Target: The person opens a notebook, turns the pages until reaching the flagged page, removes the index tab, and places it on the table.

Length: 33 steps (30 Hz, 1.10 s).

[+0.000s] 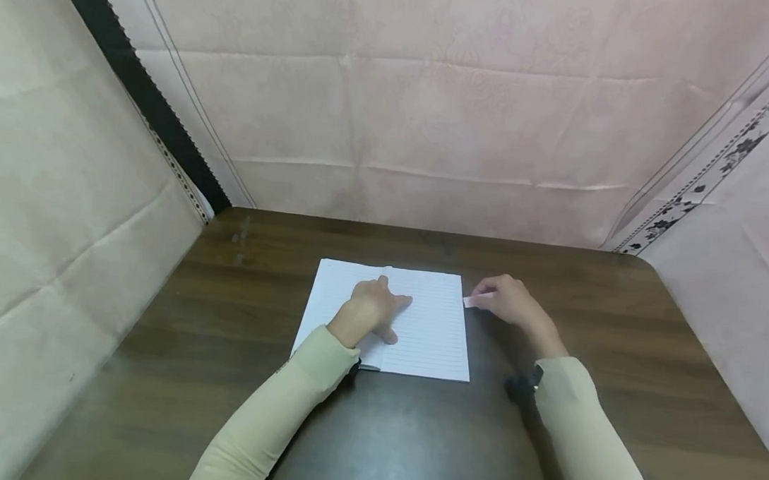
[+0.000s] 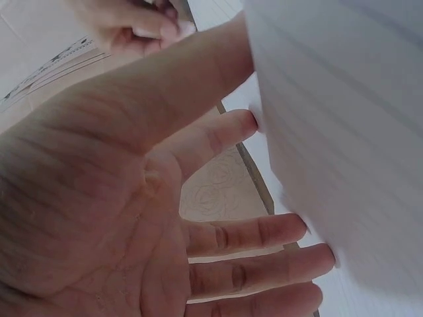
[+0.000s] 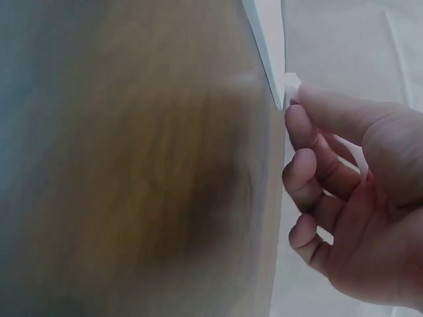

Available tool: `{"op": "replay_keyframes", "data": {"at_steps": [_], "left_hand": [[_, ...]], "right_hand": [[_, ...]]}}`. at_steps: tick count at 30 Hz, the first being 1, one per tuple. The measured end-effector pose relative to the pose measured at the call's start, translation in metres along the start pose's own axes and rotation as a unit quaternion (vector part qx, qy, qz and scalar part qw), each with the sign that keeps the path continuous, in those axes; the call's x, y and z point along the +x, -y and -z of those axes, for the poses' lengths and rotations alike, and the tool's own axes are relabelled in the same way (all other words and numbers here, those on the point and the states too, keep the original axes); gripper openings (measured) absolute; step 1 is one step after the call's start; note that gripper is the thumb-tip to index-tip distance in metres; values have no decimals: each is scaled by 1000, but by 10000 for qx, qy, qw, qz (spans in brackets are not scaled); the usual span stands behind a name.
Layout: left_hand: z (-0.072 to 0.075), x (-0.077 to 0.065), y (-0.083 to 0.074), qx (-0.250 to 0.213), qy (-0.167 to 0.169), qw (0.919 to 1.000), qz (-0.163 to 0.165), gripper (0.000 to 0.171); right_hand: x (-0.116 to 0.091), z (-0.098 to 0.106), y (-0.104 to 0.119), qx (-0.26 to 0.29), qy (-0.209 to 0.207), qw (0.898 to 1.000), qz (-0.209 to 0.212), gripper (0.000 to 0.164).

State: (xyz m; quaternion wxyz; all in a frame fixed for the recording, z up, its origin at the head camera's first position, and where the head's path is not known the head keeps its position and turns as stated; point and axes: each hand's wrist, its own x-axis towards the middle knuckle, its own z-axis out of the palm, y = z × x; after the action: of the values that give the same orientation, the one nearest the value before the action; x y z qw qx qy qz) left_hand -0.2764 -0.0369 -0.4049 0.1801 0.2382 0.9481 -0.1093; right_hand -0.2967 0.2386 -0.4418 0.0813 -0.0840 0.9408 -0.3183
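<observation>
An open notebook (image 1: 432, 333) with ruled white pages lies on the table. My left hand (image 1: 372, 307) rests on it near the middle fold, fingers spread and straight. In the left wrist view, the fingertips (image 2: 291, 228) touch the lined page. Just beyond the notebook's right edge, my right hand (image 1: 512, 301) pinches a small white strip (image 1: 468, 301) between thumb and forefinger. Seen from the right wrist, the strip (image 3: 291, 82) sticks out past the fingertips, close to the notebook's corner (image 3: 277, 99). The other right fingers are curled loosely.
The dark wooden table (image 1: 258, 391) reaches around the notebook on all sides. Pale patterned cloth (image 1: 401, 127) hangs behind the far edge, with more cloth at the left and right. A dark band (image 1: 154, 98) runs down the left corner.
</observation>
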Motion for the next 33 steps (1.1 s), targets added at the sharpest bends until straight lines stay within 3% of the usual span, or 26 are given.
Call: {"op": "replay_keyframes", "data": {"at_steps": [6, 14, 25, 33], "left_hand": [[2, -3, 3, -52, 61, 9999, 78, 85], [-2, -6, 1, -97, 43, 9999, 33, 86], [-3, -6, 2, -202, 2, 9998, -67, 84], [-17, -13, 15, -664, -218, 9976, -23, 80]], "right_hand": [[-31, 14, -17, -5, 86, 9992, -378, 22], [-60, 11, -30, -127, 75, 9960, -886, 20], [-69, 13, -32, -220, 73, 9918, -1261, 31], [-62, 12, -39, -282, 35, 9930, -1148, 35]]}}
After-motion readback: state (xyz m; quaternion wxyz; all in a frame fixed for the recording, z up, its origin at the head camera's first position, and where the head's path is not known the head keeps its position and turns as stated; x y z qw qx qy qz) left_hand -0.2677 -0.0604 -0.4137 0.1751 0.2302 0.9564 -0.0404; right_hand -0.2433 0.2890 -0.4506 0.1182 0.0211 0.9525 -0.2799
